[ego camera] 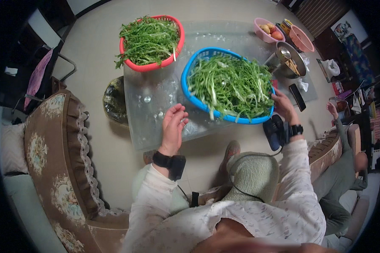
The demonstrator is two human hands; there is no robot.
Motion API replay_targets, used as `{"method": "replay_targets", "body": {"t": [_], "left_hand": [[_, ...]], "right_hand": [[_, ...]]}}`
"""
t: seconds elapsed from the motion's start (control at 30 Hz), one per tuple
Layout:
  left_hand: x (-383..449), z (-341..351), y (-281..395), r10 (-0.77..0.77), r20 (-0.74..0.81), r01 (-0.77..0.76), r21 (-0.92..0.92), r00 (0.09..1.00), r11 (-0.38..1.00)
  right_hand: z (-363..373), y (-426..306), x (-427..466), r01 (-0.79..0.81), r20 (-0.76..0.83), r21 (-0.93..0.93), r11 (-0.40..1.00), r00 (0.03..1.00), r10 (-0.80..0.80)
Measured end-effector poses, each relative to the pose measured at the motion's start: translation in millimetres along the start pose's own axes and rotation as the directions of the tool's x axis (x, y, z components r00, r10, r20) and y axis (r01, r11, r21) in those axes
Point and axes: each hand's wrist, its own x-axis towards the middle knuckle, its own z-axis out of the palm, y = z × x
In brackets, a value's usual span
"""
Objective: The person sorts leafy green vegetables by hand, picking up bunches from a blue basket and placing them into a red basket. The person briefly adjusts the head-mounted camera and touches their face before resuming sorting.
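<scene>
A blue plastic basket [199, 101] heaped with leafy greens [231, 85] sits tilted on or just above the glass tabletop [152, 120]. My right hand [284, 106] grips its right rim, with the fingers partly hidden behind the edge. To the left of the basket, my left hand [174, 126] is apart from it, held over the table's front edge with fingers slightly curled and nothing in it. Farther back on the left, a red plastic basket [155, 67] holds more of the same kind of greens.
Back right on the table are a pink bowl of fruit [269, 35], a metal pot [299, 63] and a black phone [297, 97]. A dark plastic bag [114, 101] stands left of the table. Sofas [55, 158] flank me; another person [335, 177] reclines at right. Slippers [274, 131] lie on the floor.
</scene>
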Motion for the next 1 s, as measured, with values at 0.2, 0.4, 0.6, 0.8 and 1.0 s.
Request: {"method": "replay_targets", "body": {"t": [0.2, 0.4, 0.6, 0.8, 1.0], "left_hand": [[-1.2, 10.0, -6.8, -0.012, -0.005, 0.012, 0.052, 1.000, 0.999], [2.3, 7.2, -8.9, -0.013, 0.020, 0.012, 0.078, 1.000, 0.997], [-2.0, 11.4, -10.6, 0.243, -0.056, -0.215, 0.306, 0.968, 0.928], [-35.7, 53.4, 7.9, 0.321, 0.214, -0.372, 0.276, 0.923, 0.886], [-19.3, 96.4, 12.2, -0.229, 0.368, 0.281, -0.096, 0.901, 0.955]], "right_hand": [[41.3, -33.6, 58.1, 0.272, -0.196, -0.534, 0.800, 0.881, -0.430], [153.4, -37.8, -34.7, 0.536, 0.012, -0.605, 0.588, 0.745, -0.667], [239.1, -14.1, -66.9, 0.369, 0.181, -0.877, 0.309, 0.847, -0.499], [219.5, -28.2, -62.3, 0.563, -0.042, -0.639, 0.524, 0.655, -0.755], [242.8, -17.3, -81.5, 0.716, 0.159, -0.618, 0.323, 0.517, -0.841]]}}
